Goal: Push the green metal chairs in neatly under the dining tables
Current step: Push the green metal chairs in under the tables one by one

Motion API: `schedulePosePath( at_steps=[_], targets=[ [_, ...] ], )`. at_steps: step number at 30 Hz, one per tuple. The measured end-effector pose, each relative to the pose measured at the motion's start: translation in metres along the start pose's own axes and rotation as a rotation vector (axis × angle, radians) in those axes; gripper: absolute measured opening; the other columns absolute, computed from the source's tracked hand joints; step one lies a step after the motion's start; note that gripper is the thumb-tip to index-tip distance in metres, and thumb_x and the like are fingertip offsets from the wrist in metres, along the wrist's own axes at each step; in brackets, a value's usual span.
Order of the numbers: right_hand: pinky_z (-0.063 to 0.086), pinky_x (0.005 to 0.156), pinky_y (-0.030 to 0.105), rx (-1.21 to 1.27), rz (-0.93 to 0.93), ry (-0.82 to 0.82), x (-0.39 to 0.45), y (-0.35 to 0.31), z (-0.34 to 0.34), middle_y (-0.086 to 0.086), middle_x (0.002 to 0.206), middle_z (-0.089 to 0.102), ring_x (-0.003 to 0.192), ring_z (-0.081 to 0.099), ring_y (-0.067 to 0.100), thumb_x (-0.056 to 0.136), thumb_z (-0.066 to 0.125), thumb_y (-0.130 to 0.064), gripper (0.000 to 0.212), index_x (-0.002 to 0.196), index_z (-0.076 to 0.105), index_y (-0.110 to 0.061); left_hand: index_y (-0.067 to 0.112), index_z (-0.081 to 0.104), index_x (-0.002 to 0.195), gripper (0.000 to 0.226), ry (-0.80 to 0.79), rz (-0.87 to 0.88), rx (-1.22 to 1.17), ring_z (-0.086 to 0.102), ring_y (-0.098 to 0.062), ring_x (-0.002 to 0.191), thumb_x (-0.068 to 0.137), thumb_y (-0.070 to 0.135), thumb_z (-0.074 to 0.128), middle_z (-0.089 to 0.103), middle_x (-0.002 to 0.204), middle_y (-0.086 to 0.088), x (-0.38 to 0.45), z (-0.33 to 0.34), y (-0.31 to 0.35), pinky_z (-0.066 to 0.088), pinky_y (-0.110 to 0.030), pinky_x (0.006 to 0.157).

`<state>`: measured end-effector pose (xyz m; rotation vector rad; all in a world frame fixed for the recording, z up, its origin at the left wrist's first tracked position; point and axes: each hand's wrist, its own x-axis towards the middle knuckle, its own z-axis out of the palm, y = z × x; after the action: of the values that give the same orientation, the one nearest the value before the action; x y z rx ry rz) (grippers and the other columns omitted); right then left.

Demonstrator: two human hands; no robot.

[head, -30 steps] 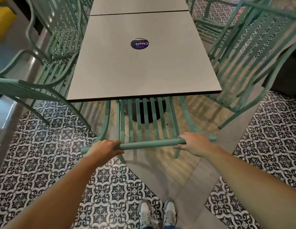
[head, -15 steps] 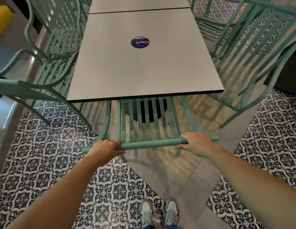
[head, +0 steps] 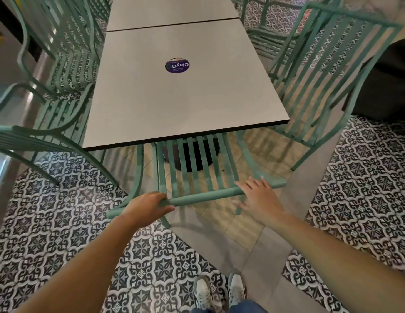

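Right hand point(head: 260, 199) now off chair point(head: 206, 195)

Café: joined tables point(head: 185, 98), patterned tiles point(head: 61, 222)

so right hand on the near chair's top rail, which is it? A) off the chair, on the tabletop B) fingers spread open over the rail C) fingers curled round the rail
B: the right hand lies with straight, spread fingers over the top rail, while the left hand grips it.
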<state>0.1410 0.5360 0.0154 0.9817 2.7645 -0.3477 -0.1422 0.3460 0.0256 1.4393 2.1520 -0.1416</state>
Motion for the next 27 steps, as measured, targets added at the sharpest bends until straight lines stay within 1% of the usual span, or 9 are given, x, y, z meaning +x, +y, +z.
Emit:
schedulePosePath(
  at_steps=[3,6,11,14,17,19,23,25,27],
  targets=[
    [0.017,0.117,0.041,0.103,0.105,0.09,-0.022,0.007,-0.005,0.001,0.147,0.042,0.142,0.027,0.023,0.095,0.041,-0.054,0.059,0.144,0.04,-0.021,0.034,0.058,0.109,0.037,0.048,0.053,0.007,0.058,-0.004,0.077,0.09,0.062,0.045,0.059,0.101,0.011,0.013,-0.011,0.032,0.056,-0.029,0.072],
    [0.023,0.113,0.037,0.179,0.246,0.157,-0.041,0.028,-0.014,0.003,0.147,0.041,0.14,0.03,0.023,0.096,0.045,-0.047,0.054,0.143,0.042,-0.02,0.03,0.053,0.125,0.045,0.072,0.164,0.018,0.059,-0.01,0.097,0.092,0.059,0.044,0.058,0.121,0.006,0.033,-0.022,0.079,0.054,-0.033,0.083],
    [0.031,0.108,0.036,0.192,0.441,0.132,-0.068,0.09,-0.026,0.006,0.142,0.046,0.13,0.041,0.024,0.098,0.041,-0.047,0.055,0.143,0.039,-0.015,0.025,0.05,0.134,0.046,0.153,0.329,0.076,0.055,-0.019,0.116,0.095,0.05,0.044,0.055,0.134,0.002,0.06,-0.042,0.174,0.049,-0.037,0.094],
    [0.033,0.107,0.037,0.262,0.509,0.135,-0.086,0.132,-0.031,0.006,0.141,0.047,0.127,0.043,0.026,0.097,0.042,-0.046,0.056,0.143,0.039,-0.014,0.019,0.051,0.134,0.046,0.18,0.394,0.141,0.054,-0.023,0.119,0.097,0.045,0.045,0.056,0.134,-0.001,0.076,-0.051,0.232,0.046,-0.037,0.096],
    [0.035,0.107,0.037,0.326,0.558,0.127,-0.105,0.181,-0.036,0.006,0.142,0.047,0.127,0.043,0.026,0.096,0.042,-0.048,0.058,0.143,0.039,-0.014,0.021,0.054,0.129,0.042,0.198,0.455,0.17,0.056,-0.023,0.115,0.096,0.045,0.046,0.06,0.126,-0.001,0.099,-0.053,0.291,0.046,-0.038,0.093],
    [0.037,0.104,0.037,0.326,0.574,0.114,-0.119,0.212,-0.043,0.006,0.14,0.048,0.126,0.044,0.027,0.096,0.042,-0.047,0.056,0.142,0.04,-0.014,0.023,0.053,0.131,0.043,0.187,0.48,0.199,0.057,-0.023,0.114,0.096,0.046,0.045,0.06,0.127,0.0,0.116,-0.055,0.331,0.046,-0.037,0.092],
    [0.035,0.102,0.037,0.282,0.567,0.082,-0.139,0.276,-0.056,0.006,0.138,0.048,0.125,0.044,0.026,0.097,0.045,-0.038,0.048,0.139,0.042,-0.015,0.023,0.051,0.134,0.045,0.178,0.505,0.265,0.053,-0.023,0.119,0.096,0.046,0.044,0.058,0.13,0.0,0.148,-0.055,0.414,0.04,-0.034,0.095],
    [0.037,0.102,0.037,0.323,0.612,0.086,-0.144,0.306,-0.061,0.004,0.137,0.049,0.124,0.045,0.025,0.095,0.047,-0.04,0.05,0.139,0.041,-0.018,0.022,0.05,0.133,0.044,0.169,0.523,0.29,0.052,-0.024,0.12,0.096,0.046,0.043,0.057,0.129,0.0,0.163,-0.055,0.452,0.037,-0.033,0.096],
    [0.034,0.103,0.034,0.362,0.633,0.087,-0.145,0.336,-0.064,0.002,0.14,0.046,0.126,0.043,0.023,0.094,0.046,-0.043,0.056,0.144,0.036,-0.02,0.022,0.049,0.131,0.044,0.164,0.56,0.309,0.05,-0.024,0.121,0.095,0.047,0.043,0.056,0.129,-0.001,0.179,-0.054,0.484,0.036,-0.034,0.097]
  ],
)
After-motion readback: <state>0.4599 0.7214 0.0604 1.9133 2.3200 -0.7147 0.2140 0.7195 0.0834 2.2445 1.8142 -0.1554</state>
